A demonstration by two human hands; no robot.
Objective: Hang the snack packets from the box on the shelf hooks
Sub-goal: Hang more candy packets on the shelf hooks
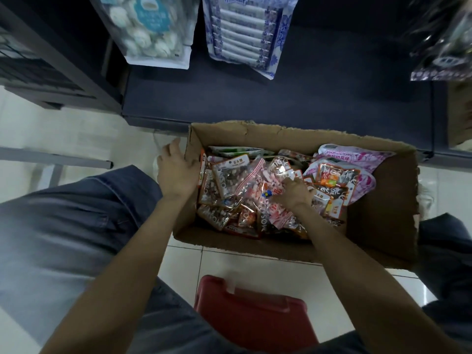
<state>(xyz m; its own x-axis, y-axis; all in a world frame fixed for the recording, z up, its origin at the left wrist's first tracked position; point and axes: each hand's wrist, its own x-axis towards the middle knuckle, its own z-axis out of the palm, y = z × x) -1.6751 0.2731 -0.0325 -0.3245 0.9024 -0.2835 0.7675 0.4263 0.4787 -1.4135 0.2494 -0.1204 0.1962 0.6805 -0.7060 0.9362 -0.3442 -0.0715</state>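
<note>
With left hand (176, 172) resting flat-fingered on the box (383, 226) wall and right hand (293, 191) curled onto a packet (258, 185) amid the heap inside, pinch one top edge only, lifting straight up toward the shelf (281, 98) hooks.
</note>
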